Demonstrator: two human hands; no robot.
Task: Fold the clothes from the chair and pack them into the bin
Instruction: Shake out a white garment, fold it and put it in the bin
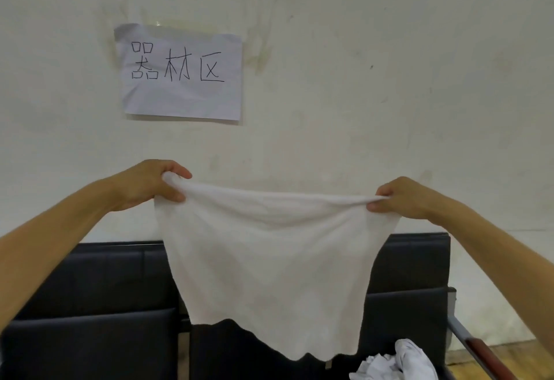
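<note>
White cloth (266, 262), soft and terry-like, held up in the air and spread wide in front of the person, between the camera and the wall. Top edge stretched nearly taut from hand to hand, sagging a little in the middle. Body of the cloth hangs down freely and narrows toward an uneven lower hem.

Left hand (153, 184): fingers and thumb curled round the bunched upper left corner, gripping it. Right hand (398, 196): fingers and thumb pinching the upper right corner, the fabric gathered into a thin twist there. Both forearms bare, reaching forward and up.

Behind and below the cloth, dark upholstered chairs (99, 298) stand in a row against the wall; the cloth's lower part hangs in front of their backrests. Dark fabric (239, 346) lies on the seat directly under the hem; cannot tell whether hem and fabric touch. Crumpled white garment (404, 361) sits on the seat at lower right, near the hem's right end. Metal armrest with a reddish-brown pad (476, 345) at the far right end of the row.

Off-white wall (389, 79), scuffed and stained. Sheet of paper (180, 73) with three handwritten black characters fixed to it, above the left hand. Strip of wooden floor (509, 355) visible at the right edge.
</note>
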